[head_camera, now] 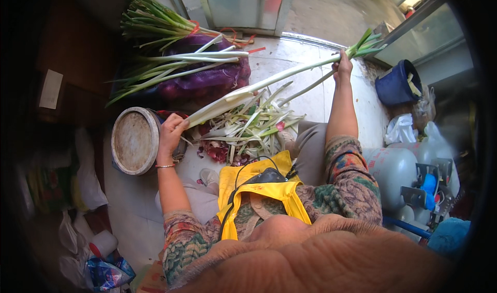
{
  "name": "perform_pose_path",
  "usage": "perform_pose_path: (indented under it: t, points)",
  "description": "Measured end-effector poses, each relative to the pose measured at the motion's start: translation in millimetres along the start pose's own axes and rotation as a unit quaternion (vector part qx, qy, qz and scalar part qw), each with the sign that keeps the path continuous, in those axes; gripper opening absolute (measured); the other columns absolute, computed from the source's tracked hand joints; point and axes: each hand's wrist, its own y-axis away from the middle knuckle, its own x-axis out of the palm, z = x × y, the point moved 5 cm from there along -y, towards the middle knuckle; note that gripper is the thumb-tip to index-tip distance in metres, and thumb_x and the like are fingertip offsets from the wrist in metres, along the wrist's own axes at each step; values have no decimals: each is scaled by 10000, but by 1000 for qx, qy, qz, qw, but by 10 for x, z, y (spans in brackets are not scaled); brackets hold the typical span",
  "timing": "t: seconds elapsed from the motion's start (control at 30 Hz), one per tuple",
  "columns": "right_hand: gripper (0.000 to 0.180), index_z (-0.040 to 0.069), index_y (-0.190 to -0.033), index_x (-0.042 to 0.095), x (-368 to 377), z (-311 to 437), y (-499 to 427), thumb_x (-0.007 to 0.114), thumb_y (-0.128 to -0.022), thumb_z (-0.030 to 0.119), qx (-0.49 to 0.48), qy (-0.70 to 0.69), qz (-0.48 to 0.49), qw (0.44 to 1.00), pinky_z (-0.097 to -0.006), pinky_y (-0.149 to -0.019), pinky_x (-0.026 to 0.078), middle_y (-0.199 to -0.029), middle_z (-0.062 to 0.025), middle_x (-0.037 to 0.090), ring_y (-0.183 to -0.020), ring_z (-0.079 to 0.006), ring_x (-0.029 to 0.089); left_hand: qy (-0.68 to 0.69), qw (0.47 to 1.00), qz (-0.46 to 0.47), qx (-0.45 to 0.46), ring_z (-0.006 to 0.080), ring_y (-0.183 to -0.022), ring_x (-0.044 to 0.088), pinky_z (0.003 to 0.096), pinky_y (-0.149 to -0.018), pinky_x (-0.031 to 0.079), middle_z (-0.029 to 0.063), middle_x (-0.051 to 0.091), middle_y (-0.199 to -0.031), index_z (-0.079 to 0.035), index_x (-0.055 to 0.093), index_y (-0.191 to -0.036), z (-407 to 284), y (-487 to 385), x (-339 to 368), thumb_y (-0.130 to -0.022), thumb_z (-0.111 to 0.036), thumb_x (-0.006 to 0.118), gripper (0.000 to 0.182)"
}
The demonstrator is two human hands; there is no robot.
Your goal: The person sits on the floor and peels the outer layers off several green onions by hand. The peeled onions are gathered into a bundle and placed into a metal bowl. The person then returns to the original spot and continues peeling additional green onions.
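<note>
A long green onion (287, 74) stretches slantwise between both hands. My right hand (341, 67) grips it below its green leaves, and a thinner, darker stalk also runs down from that hand. At the other end, my left hand (173, 127) pinches a pale, loose outer layer of the onion (221, 106). Under the onion lies a heap of peelings (252, 128), with onion skins (219, 150) at its lower edge. Several white-stemmed green onions (194, 57) rest on a purple mesh sack of onions (205, 79). Behind them is a tied bundle of green onions (163, 21).
A round-topped container (136, 141) stands beside my left hand. On the right are a dark blue bucket (396, 84), a white plastic bag (400, 129) and grey gas cylinders (388, 172). A glass door (244, 5) borders the tiled floor ahead. Bags and packets (108, 273) lie lower left.
</note>
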Motion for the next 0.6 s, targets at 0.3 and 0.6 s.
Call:
perform_pose_path:
  t: [0.3, 0.6]
  points:
    - [248, 41, -870, 558, -333, -82, -172, 621, -952, 267, -4, -49, -62, 997, -242, -359, 303, -703, -110, 636, -418, -99, 436, 325, 917, -233, -2, 173, -933, 600, 309, -888, 471, 82, 621, -1038, 51, 642, -998, 239, 34, -453, -927, -124, 569, 203]
    - [266, -19, -909, 561, -793, -37, -327, 618, -896, 240, -40, -71, -211, 974, -297, -377, 374, -689, -103, 592, -472, -177, 546, 610, 706, -339, -116, 64, -449, 303, 185, -398, 243, -40, 366, -613, -143, 426, -702, 619, 76, -719, -984, -292, 521, 333]
